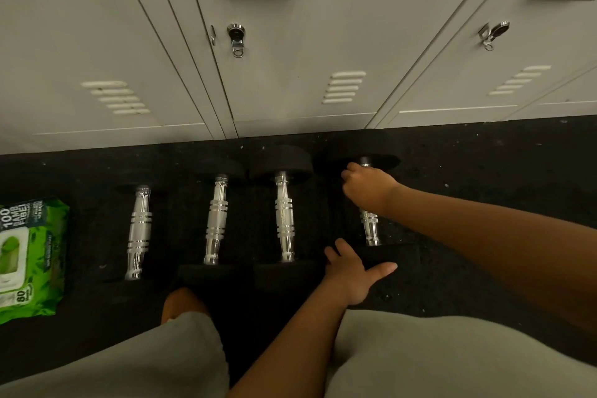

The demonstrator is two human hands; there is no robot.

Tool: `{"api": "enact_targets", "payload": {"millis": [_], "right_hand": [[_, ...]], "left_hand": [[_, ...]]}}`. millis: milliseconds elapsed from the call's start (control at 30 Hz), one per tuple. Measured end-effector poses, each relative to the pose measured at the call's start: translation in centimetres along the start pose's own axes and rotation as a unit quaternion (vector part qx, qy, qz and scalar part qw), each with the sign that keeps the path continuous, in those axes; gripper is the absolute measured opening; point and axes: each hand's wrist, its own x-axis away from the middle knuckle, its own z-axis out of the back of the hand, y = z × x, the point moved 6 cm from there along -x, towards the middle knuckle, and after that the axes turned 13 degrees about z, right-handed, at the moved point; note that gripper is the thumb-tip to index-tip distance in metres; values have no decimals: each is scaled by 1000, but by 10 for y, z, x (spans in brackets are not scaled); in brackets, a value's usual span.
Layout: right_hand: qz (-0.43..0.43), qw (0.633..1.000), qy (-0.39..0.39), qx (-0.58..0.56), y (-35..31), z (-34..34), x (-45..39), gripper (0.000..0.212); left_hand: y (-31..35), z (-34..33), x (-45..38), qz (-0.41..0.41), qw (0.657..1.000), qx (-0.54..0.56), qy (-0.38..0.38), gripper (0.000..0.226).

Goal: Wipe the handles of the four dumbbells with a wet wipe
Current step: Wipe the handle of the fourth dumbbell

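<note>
Dumbbells, four of them, lie side by side on the black floor (484, 155), their chrome handles running from my side toward the far edge where the pale lockers (290, 58) stand. Starting at the floor's left side, I see the first dumbbell (139, 229), the second dumbbell (216, 220), the third dumbbell (284, 216), and the fourth dumbbell (370, 226) nearest the right side. Their dark heads almost melt into the floor, so I can barely trace the near ones.

My right hand (368, 187) sits on the far part of the fourth dumbbell's handle, fingers curled round the bar just below the far head. I cannot tell whether a wipe is under those fingers; none shows from here. My left hand (352, 271) rests on the near head of that same dumbbell, fingers straight and spread, thumb pointing to the right, pressing on the black rubber rather than gripping it.

The other three dumbbells lie untouched, each just beside the next, handles bare and shining.

At the left edge of the floor, well apart from my hands, lies the green wet wipe pack (32, 255), flat, its white flap lid facing up. My knees in grey shorts (452, 359) fill the near edge.
</note>
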Motion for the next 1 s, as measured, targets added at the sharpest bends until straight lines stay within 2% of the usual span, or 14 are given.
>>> {"api": "enact_targets", "payload": {"millis": [100, 267, 400, 567, 733, 867, 1000], "right_hand": [[17, 999, -39, -6, -3, 0, -2, 30], [3, 999, -42, -6, 2, 5, -4, 31], [59, 995, -85, -3, -19, -9, 0, 25], [53, 997, -48, -27, -9, -4, 3, 26], [127, 983, -111, -76, -33, -12, 14, 28], [125, 986, -84, -66, -23, -13, 10, 27], [193, 973, -112, -59, -38, -22, 18, 29]], "left_hand": [[-1, -1, -1, 0, 1000, 1, -5, 106], [-1, -1, -2, 4, 1000, -2, -6, 107], [-1, 0, -1, 12, 1000, -6, 1, 106], [1, -1, 1, 9, 1000, -4, 0, 106], [3, 2, 4, 15, 1000, -15, 2, 108], [2, 1, 5, 12, 1000, -13, 3, 107], [1, 2, 2, 9, 1000, -19, 3, 108]]}}
